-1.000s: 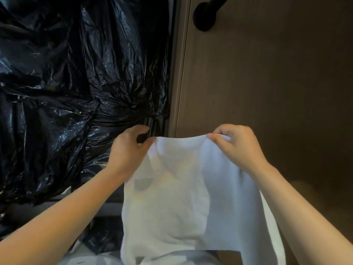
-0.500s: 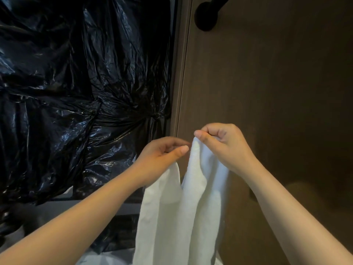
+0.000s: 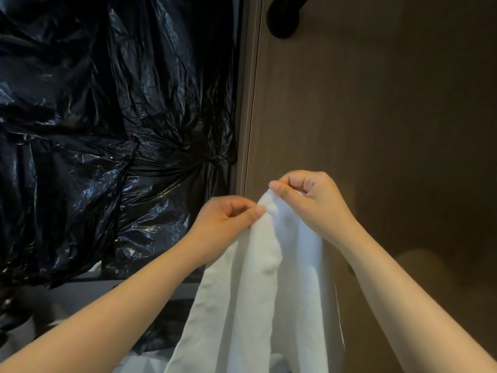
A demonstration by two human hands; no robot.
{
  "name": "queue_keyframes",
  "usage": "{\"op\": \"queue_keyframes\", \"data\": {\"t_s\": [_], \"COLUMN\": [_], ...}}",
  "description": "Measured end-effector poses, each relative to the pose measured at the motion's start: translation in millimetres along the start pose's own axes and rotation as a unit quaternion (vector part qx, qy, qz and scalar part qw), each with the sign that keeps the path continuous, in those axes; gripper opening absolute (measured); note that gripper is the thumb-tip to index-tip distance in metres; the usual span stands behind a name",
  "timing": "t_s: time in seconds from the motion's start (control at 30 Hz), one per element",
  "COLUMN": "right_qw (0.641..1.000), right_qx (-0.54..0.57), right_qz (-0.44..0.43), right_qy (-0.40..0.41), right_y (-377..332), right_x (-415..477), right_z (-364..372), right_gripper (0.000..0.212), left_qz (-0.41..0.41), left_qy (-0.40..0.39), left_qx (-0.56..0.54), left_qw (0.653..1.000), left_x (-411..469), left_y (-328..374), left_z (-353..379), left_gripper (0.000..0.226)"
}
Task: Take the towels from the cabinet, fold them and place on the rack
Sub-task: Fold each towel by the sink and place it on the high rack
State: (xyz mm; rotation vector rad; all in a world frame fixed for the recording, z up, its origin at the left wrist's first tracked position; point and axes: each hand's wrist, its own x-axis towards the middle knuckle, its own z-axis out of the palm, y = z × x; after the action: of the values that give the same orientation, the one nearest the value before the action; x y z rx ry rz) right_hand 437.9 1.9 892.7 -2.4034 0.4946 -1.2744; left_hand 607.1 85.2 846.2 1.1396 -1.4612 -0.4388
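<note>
Your left hand (image 3: pixel 228 219) and right hand (image 3: pixel 309 203) pinched the towel (image 3: pixel 258 292) corners together, its length hanging straight down below them

We have one view: a wide-angle camera worn on the head, so there is no second view to share any of the scene. We look forward and down along both forearms, which come in from the bottom corners. The left hand (image 3: pixel 228 219) and right hand (image 3: pixel 312 200) sit just below frame centre, close to the lens, both pinching the towel (image 3: pixel 258 292), which runs out of the bottom edge. The background is near. Black plastic bags (image 3: pixel 107 130) fill the left half and a brown door (image 3: pixel 376 117) fills the right. A vertical frame edge (image 3: pixel 248 90) splits them and leans slightly. A black knob (image 3: pixel 282 20) is cut off by the top edge.
</note>
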Motion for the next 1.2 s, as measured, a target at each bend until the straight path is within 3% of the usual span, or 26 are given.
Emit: {"op": "queue_keyframes", "data": {"t_s": [0.27, 0.5, 0.67, 0.83, 1.2], "right_qw": [0.993, 0.982, 0.975, 0.976, 0.964], "right_qx": [0.057, 0.038, -0.023, -0.08, -0.143], "right_qz": [0.102, 0.174, 0.217, 0.192, 0.172], "right_qy": [-0.031, -0.069, -0.036, 0.055, 0.144], "right_y": [27.6, 65.1, 89.2, 100.1, 93.8], "right_x": [-33.3, -65.1, -80.9, -88.0, -80.0], "right_z": [-2.8, 8.2, 9.1, 5.1, -23.9], "right_gripper": [0.033, 0.037, 0.033, 0.022, 0.018], "left_qz": [-0.036, -0.072, -0.081, -0.097, -0.105], "left_qy": [0.136, 0.255, 0.28, 0.296, 0.294], "left_qx": [0.019, 0.124, 0.133, 0.146, 0.132], "left_qw": [0.99, 0.956, 0.947, 0.939, 0.941], "left_x": [6.7, 14.4, 14.8, 12.3, 17.7], "left_y": [-3.7, -11.6, -26.7, -44.0, -61.9], "left_z": [-10.9, -28.0, -39.3, -40.8, -45.5], "left_gripper": [0.018, 0.023, 0.024, 0.026, 0.029]}}
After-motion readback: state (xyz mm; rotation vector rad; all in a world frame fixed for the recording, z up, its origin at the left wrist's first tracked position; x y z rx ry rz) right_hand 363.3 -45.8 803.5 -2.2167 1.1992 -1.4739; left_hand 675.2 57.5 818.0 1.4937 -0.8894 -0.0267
